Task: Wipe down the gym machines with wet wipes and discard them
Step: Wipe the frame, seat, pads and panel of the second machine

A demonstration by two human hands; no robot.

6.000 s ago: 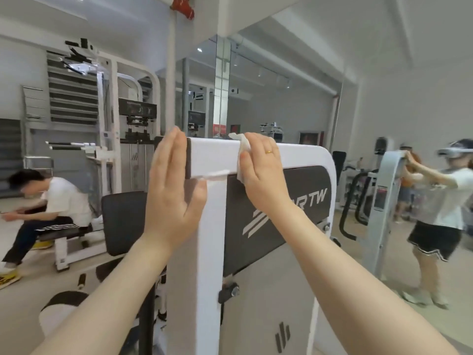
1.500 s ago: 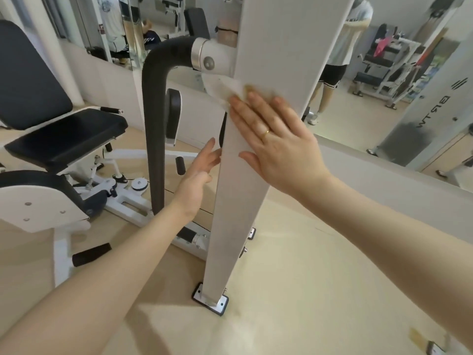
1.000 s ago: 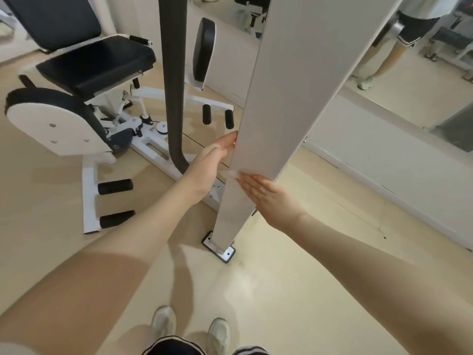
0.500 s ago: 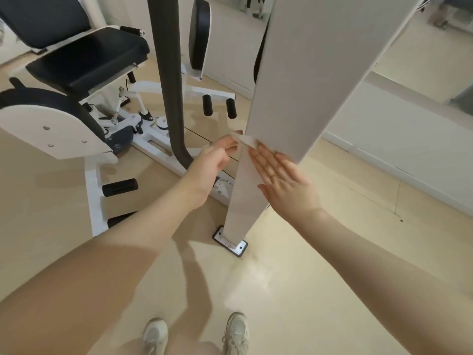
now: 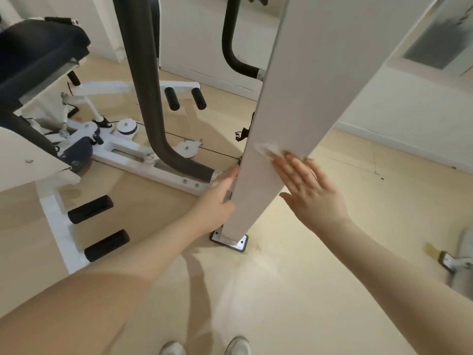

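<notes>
The wet wipe (image 5: 267,149) lies flat against the broad face of the white upright post (image 5: 294,103) of the gym machine, low on the post and well above its metal foot plate (image 5: 229,242) on the floor (image 5: 294,290). The right hand (image 5: 311,187) presses it there with straight, spread fingers; only a crumpled edge of the wipe shows past the fingertips. The left hand (image 5: 217,198) rests with straight fingers against the post's left edge, holding nothing, seemingly to steady it.

The wipe looks thin, limp and light, so it likely bunches and folds under a sliding palm. Being damp, it should cling to the smooth painted metal, yet it could slip out from under the fingers at the post's edge. Flat pressure from the whole palm suits wiping; for carrying it off to a bin, a pinch of the bunched edge near the fingertips seems the natural hold. The post itself appears stiff and fixed and should take firm pressure. Beside it stand the dark curved tube (image 5: 151,103) and black foot rollers (image 5: 90,209).
</notes>
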